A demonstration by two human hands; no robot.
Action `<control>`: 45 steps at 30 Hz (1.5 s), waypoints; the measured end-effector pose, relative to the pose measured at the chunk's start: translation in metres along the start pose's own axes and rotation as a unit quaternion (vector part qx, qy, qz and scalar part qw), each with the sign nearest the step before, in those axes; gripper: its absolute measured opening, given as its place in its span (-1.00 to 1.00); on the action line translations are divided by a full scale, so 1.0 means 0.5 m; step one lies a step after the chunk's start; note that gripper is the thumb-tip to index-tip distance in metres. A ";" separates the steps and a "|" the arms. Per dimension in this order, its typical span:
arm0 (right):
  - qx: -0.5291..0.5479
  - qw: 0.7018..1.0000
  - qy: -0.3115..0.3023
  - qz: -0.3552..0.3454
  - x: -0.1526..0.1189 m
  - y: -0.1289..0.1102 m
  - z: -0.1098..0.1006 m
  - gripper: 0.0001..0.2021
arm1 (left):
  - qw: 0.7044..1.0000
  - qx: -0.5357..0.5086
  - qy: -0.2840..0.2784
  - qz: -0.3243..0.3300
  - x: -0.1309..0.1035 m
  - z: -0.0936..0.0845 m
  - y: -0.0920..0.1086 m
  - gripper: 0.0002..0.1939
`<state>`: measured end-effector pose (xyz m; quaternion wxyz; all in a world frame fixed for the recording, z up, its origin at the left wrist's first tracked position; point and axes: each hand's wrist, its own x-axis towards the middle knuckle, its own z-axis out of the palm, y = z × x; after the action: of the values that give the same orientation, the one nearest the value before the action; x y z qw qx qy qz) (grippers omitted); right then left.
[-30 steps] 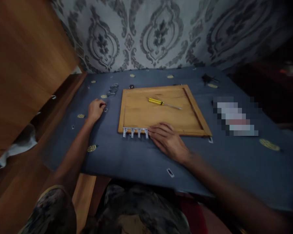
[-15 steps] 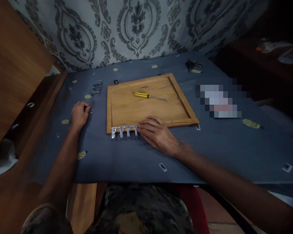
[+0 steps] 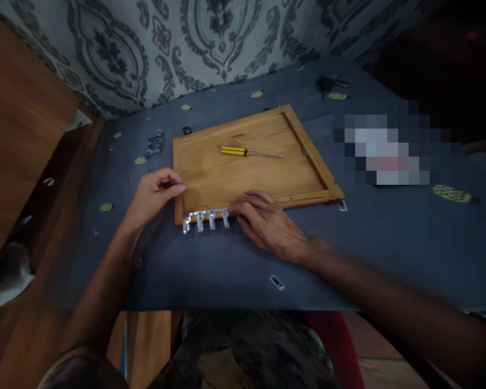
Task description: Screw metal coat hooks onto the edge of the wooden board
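A framed wooden panel lies on the blue cloth. Along its near left edge runs a metal hook rail with several silver hooks hanging over the side. My right hand rests at the rail's right end, fingers closed together on it. Over the panel's left edge is my left hand, thumb and forefinger pinched; whatever is between them is too small to make out. A yellow and black screwdriver lies across the panel.
Metal rings or hooks lie on the blue cloth to the left. A dark tool is at the back right, a blurred-out item at the right. A wooden cabinet stands on the left.
My left hand has moved right, from the cloth to the panel's left edge. My right hand stays at the rail's right end. The camera view has shifted slightly.
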<state>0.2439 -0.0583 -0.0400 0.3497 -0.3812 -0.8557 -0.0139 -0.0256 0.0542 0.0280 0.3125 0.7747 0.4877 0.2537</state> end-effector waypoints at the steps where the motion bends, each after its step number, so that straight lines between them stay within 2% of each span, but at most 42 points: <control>1: 0.000 1.000 0.000 0.003 0.001 -0.001 -0.001 -0.79 | 0.999 -0.009 -0.036 0.014 -0.001 0.012 0.023 -0.81; 3: -0.002 1.000 -0.006 0.010 0.002 -0.001 -0.002 -0.78 | 0.993 -0.015 -0.107 0.038 0.001 0.033 0.063 -0.81; 6: -0.003 1.000 -0.018 0.015 0.004 -0.002 -0.003 -0.76 | 0.978 -0.015 -0.206 0.037 0.010 0.056 0.104 -0.83; 10: 0.005 1.000 -0.011 0.021 0.005 -0.002 -0.003 -0.75 | 0.950 0.017 -0.310 0.037 0.031 0.074 0.129 -0.88; 13: -0.009 1.000 0.005 0.011 0.006 -0.002 -0.001 -0.77 | 0.931 0.051 -0.357 0.063 0.043 0.085 0.136 -0.91; 18: -0.027 0.999 0.021 -0.001 0.006 0.000 0.001 -0.78 | 0.923 0.081 -0.366 0.089 0.052 0.094 0.132 -0.94; 24: 0.011 1.000 0.019 -0.001 0.006 0.001 0.002 -0.79 | 0.919 0.037 -0.388 0.059 0.054 0.091 0.119 -0.91; 29: 0.041 0.999 0.003 0.008 0.005 0.003 0.004 -0.78 | 0.922 0.010 -0.386 0.041 0.055 0.092 0.115 -0.89; 45: -0.013 1.000 -0.024 0.006 0.007 0.001 0.002 -0.78 | 0.922 -0.011 -0.387 0.013 0.063 0.101 0.103 -0.88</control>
<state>0.2421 -0.0553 -0.0388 0.3242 -0.3914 -0.8611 -0.0137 0.0528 0.0541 0.0341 0.4819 0.8153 0.3160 -0.0569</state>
